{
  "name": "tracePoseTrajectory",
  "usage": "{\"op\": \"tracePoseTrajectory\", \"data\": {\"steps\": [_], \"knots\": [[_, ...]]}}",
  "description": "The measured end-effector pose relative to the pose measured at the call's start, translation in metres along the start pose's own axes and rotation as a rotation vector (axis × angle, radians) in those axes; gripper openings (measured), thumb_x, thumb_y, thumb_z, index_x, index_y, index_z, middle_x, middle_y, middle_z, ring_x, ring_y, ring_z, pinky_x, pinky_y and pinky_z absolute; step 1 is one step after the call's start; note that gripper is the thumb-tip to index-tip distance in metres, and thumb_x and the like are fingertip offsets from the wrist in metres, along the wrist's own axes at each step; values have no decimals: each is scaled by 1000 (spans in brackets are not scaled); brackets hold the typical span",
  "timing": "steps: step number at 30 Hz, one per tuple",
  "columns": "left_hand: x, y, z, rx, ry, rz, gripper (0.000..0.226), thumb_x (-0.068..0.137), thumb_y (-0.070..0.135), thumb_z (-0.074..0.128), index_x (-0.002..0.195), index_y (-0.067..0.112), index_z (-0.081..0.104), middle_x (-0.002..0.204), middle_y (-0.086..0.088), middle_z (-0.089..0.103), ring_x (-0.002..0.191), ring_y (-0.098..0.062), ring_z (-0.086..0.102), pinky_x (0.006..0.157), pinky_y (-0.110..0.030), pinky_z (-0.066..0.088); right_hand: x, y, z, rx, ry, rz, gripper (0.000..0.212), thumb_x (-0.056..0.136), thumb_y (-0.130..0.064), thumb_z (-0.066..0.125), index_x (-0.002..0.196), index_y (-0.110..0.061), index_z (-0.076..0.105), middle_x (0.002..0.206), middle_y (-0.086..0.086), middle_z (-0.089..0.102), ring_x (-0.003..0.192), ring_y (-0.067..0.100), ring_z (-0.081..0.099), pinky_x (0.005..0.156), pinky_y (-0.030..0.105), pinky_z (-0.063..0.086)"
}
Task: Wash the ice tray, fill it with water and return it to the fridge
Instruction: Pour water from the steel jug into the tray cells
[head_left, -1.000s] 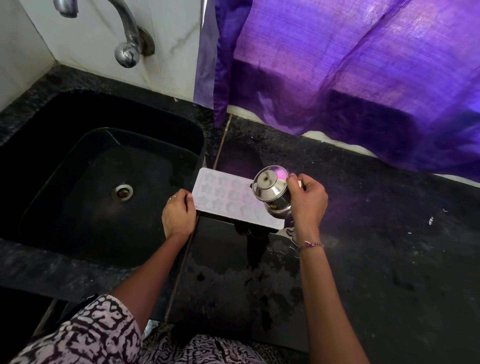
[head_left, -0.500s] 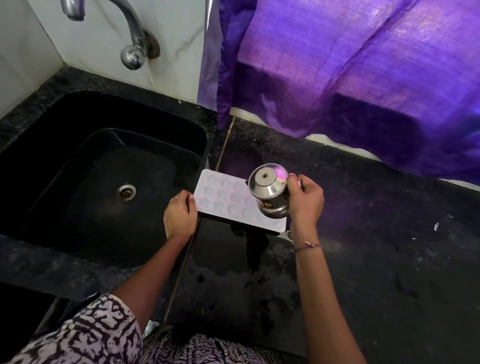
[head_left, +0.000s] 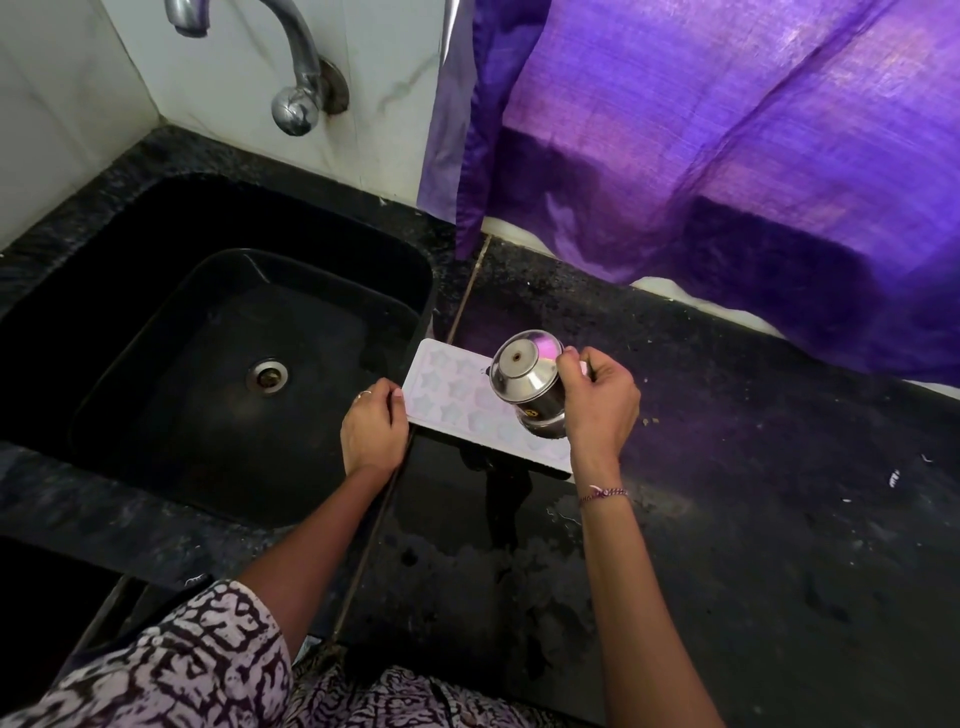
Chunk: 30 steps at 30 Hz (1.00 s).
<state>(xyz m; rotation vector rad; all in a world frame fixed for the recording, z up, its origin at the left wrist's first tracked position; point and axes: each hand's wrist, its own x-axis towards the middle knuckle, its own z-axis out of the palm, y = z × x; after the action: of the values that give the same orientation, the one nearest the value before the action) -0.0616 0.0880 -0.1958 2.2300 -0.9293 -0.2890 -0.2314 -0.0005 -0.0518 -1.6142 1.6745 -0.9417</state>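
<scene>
A: Near edge first. Wet film is showing on the counter (head_left: 727, 545) in front of the tray (head_left: 457, 400), with a dark streak running toward the viewer. Risk: the tray is sitting on a slick surface and may be sliding if nudged

B: Noted. Tray position?

A: Lying flat on the counter just right of the sink (head_left: 130, 467), its left end at the sink's edge. The left hand (head_left: 373, 432) is curled with the thumb resting against that left end; whether the fingers are gripping under it, I cannot tell

B: Right hand?

A: The right hand (head_left: 597, 410) is wrapped around a steel pot (head_left: 527, 387), tipped well over above the tray's right half, base facing the camera. Judgement: water is being poured into the star cells. No stream is visible, so flow cannot be confirmed

B: Failure modes?

A: Tipping this steep may be dumping too fast, so cells are likely overflowing onto the counter. The pot is covering the cells beneath it, so the fill level is hard to judge. With the left end at the sink rim, a push may be tilting the tray and spilling it

B: Farther back?

A: Tap (head_left: 296, 78) and purple curtain (head_left: 727, 156) are standing well apart from the hands; no hazard is expected there
</scene>
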Motion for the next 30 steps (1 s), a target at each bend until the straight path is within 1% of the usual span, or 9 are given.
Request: {"op": "tracePoseTrajectory", "data": {"steps": [9, 17, 24, 27, 30], "knots": [[0, 1, -1, 7, 2, 1, 16, 95, 17, 45, 92, 7, 58, 89, -11, 63, 84, -26, 57, 66, -30, 33, 3, -1, -1, -23, 16, -1, 44, 84, -28, 59, 49, -19, 34, 47, -6, 34, 49, 8, 29, 50, 27, 28], [0, 2, -2, 2, -8, -2, 17, 96, 18, 44, 91, 8, 57, 88, -12, 63, 83, -25, 57, 66, -30, 34, 2, -1, 2, -30, 8, -19, 36, 84, -30, 59, 55, -15, 43, 50, -1, 38, 51, 11, 32, 51, 28, 28], [-1, 1, -2, 9, -3, 2, 17, 96, 18, 44, 92, 8, 57, 90, -12, 64, 83, -25, 57, 66, -30, 35, 4, -4, 3, -37, 4, -9, 37, 85, -30, 58, 55, -16, 41, 51, -1, 37, 51, 12, 32, 51, 29, 29], [-1, 2, -2, 1, 1, 3, 18, 96, 18, 44, 93, 8, 58, 90, -12, 63, 83, -25, 57, 66, -30, 34, 5, -5, 2, -1, 0, 6, 41, 85, -29, 59, 53, -16, 36, 49, -5, 33, 49, 9, 29, 51, 29, 27], [0, 1, -2, -1, -1, 3, 18, 96, 19, 44, 92, 8, 57, 89, -11, 63, 83, -26, 57, 66, -30, 34, 6, -6, 3, 20, -5, 15, 44, 85, -27, 59, 52, -17, 31, 48, -5, 30, 47, 9, 26, 49, 25, 25]]}}
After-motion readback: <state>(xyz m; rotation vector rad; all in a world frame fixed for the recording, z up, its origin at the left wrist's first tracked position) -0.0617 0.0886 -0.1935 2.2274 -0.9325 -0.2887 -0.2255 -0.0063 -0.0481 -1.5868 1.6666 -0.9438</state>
